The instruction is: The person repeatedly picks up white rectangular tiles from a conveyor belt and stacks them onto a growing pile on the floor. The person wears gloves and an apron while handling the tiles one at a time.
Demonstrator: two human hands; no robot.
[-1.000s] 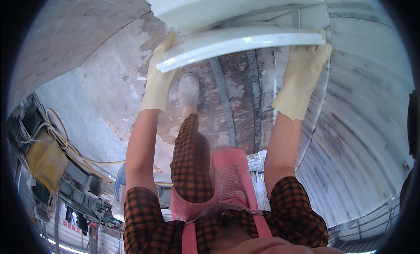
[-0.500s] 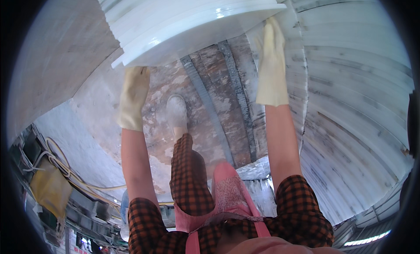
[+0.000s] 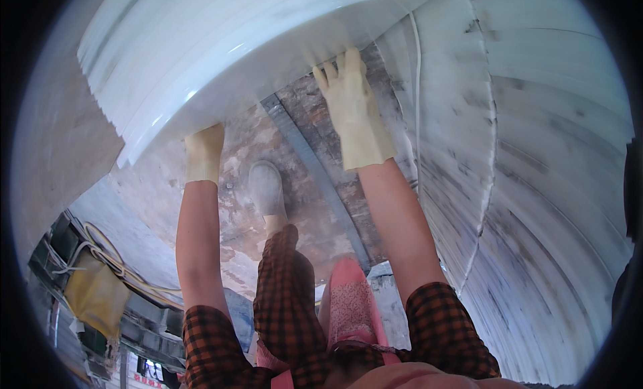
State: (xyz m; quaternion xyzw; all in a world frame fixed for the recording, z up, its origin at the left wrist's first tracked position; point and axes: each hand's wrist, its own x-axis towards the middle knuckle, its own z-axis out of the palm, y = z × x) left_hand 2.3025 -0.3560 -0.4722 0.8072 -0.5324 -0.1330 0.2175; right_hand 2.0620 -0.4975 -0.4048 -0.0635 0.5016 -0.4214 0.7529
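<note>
A: What is being handled here?

B: A stack of white stone slabs [image 3: 221, 54], stood on edge, is being steadied above a stained concrete floor [image 3: 315, 148]. The lower edge of the front slab is being gripped by the left hand [image 3: 203, 153] in a yellowish rubber glove, with the fingers curled under and hidden behind the rim. The right hand [image 3: 353, 111], gloved the same way, is being pressed flat against the slab's underside, fingers spread wide and nothing being clasped.

A: How is the slab being judged to handle?

B: It is being judged heavy, rigid and brittle at the corners, with a polished face likely to slide under rubber. The edge is probably the place to be held, not the glossy face.

A: Where is it lying relative to the hands?

B: It is being held out ahead of both arms, tilted, with its lower edge touching both gloves. More grey-veined slabs [image 3: 549, 188] are being leaned to the right, and a dusty shoe [image 3: 266, 186] is being planted on the floor between the arms.
</note>
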